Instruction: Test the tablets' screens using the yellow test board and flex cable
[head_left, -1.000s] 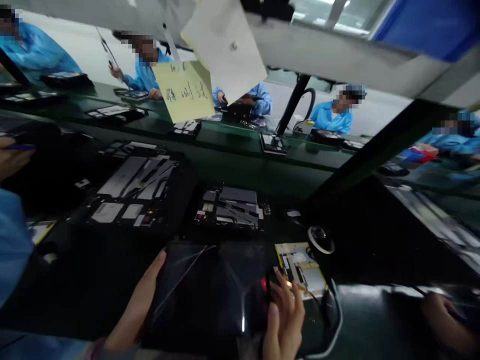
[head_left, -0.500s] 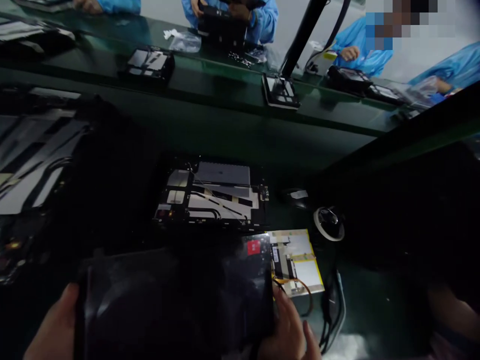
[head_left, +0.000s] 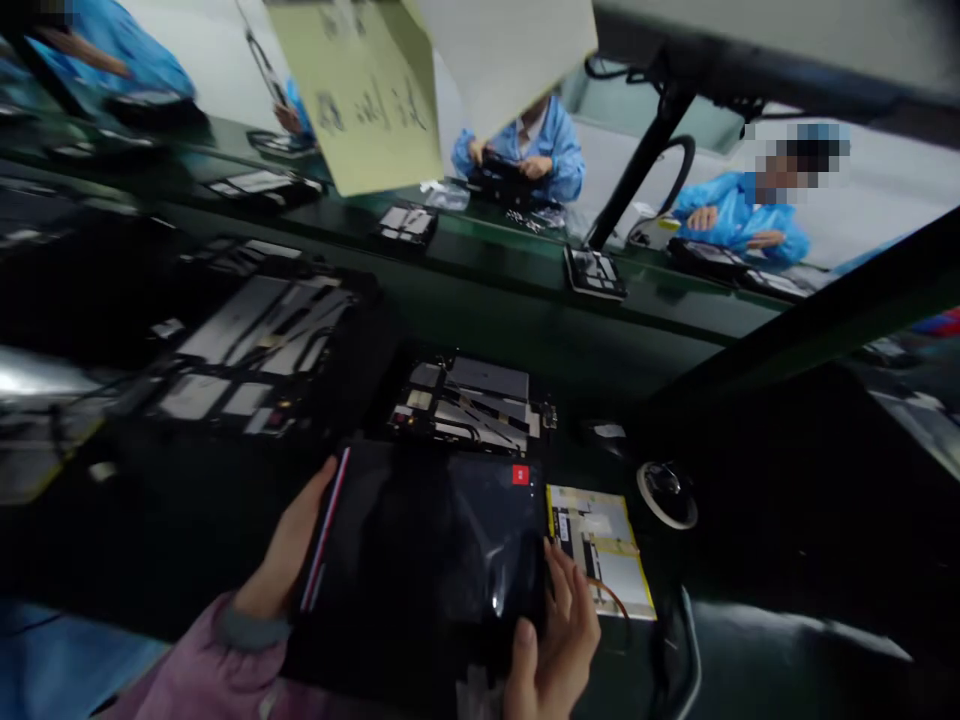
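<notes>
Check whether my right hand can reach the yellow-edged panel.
Probably yes: your right hand appears beside the yellow-edged panel with nothing visibly between, though it also seems to steady the dark device.

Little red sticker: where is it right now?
In the head view, the red sticker is right of centre, near the upper right corner of the dark flat panel, above the right hand at that panel's right edge.

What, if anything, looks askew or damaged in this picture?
The square yellow paper note hangs tilted, its edges visibly slanting. The glossy black rectangular panel between the left hand and right hand shows no visible crack.
</notes>
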